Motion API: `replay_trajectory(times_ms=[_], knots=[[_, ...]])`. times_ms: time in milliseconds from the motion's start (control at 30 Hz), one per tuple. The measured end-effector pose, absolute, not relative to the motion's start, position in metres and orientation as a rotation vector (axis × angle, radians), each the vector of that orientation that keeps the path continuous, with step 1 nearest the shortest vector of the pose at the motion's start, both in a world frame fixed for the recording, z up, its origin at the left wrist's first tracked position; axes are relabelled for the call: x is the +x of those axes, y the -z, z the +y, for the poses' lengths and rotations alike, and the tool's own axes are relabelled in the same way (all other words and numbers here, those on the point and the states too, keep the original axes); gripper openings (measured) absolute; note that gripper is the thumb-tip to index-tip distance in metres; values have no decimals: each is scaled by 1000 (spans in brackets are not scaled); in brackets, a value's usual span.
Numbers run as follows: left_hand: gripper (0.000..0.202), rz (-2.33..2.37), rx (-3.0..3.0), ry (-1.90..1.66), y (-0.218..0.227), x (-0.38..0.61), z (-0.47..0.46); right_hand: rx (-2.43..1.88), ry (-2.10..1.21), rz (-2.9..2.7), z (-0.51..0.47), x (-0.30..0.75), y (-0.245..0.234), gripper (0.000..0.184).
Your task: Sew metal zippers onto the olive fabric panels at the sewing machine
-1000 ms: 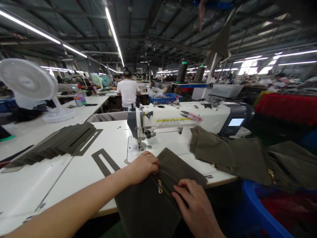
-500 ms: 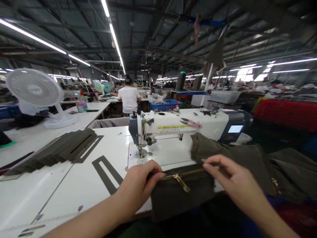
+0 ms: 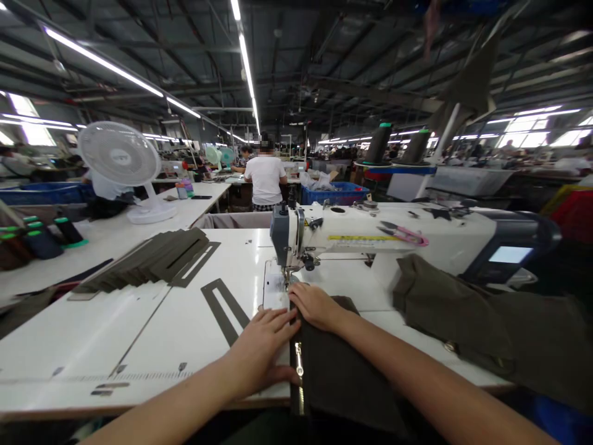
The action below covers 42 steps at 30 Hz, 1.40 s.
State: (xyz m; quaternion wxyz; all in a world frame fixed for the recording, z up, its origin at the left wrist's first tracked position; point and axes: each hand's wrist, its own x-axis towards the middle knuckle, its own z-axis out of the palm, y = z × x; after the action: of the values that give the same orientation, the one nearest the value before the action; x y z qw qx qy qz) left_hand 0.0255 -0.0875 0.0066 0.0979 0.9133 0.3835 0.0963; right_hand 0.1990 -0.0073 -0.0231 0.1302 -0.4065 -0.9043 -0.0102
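A dark olive fabric piece [image 3: 345,364] with a brass zipper [image 3: 299,371] lies lengthwise at the front of the sewing machine [image 3: 343,228]. Its far end reaches the presser foot [image 3: 287,278]; whether it is under the foot is hidden by my fingers. My right hand [image 3: 317,306] grips the cloth's far end close to the needle, fingers together and thumb out of sight. Along the zipper's left edge rests my left hand [image 3: 266,346], fingers stretched out and thumb apart, touching the cloth. The gold zipper pull lies just right of the left thumb.
A slotted olive strip [image 3: 227,312] and a fanned stack of olive pieces [image 3: 152,262] lie left. More olive cloth [image 3: 445,309] is bunched right. Pink-handled snips [image 3: 403,233] rest on the machine arm. A white fan [image 3: 120,154] stands back left; a person in white [image 3: 265,176] works ahead.
The zippered cloth has turned from lying crosswise to lengthwise and moved up to the needle. My right hand has crossed left to the presser foot; my left hand has spread its fingers from a pinch.
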Motion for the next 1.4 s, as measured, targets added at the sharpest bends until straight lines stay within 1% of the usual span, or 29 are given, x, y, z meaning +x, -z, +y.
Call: replay_trajectory(times_ms=[33,67,133,233,333,400,500,533,633,700,800,933,1033,1100,1200,1233,1267,1333,1400], knots=[[76,1103,2724,-269,-6,27,-82,-1220,29,-2597,-8,204,21,22],[81,1089,2732,-250,-5,28,-78,-1291,34,-2549,-10,212,19,23],[84,1080,2738,-226,-4,31,-74,-1518,59,-2397,-15,235,15,26],[90,1096,2758,-203,-6,35,-72,-1881,65,-2112,-25,274,17,36],[95,1119,2759,-163,-9,41,-69,-2033,-72,-1939,-35,294,23,42],[97,1138,2748,-124,-9,45,-66,-2047,-184,-1864,-37,295,25,41],[101,1164,2734,-30,-7,48,-62,-2042,-248,-1735,-35,287,24,32],[102,1173,2731,5,-7,49,-61,-2040,-249,-1695,-33,284,22,33],[106,1197,2736,83,-6,49,-58,-2035,-224,-1621,-27,279,20,46],[106,1201,2745,109,-6,49,-56,-2021,-190,-1605,-25,278,19,51],[109,1205,2739,137,-8,50,-56,-1941,-76,-1626,-24,280,21,43],[113,1209,2722,190,-12,52,-57,-1885,154,-1838,-19,284,27,29],[119,1220,2723,198,-14,53,-57,-1926,175,-1955,-16,286,29,22],[121,1220,2728,189,-14,53,-57,-1974,164,-1944,-19,285,29,25],[120,1204,2742,142,-11,53,-56,-2079,206,-1935,-33,282,27,46],[120,1199,2746,127,-10,53,-56,-2106,229,-1970,-39,281,27,49],[120,1197,2748,118,-10,53,-56,-2128,253,-2019,-44,281,27,48],[120,1199,2750,114,-11,53,-57,-2154,313,-2107,-51,281,25,41],[119,1202,2746,127,-12,53,-58,-2103,387,-2144,-55,278,20,37]])
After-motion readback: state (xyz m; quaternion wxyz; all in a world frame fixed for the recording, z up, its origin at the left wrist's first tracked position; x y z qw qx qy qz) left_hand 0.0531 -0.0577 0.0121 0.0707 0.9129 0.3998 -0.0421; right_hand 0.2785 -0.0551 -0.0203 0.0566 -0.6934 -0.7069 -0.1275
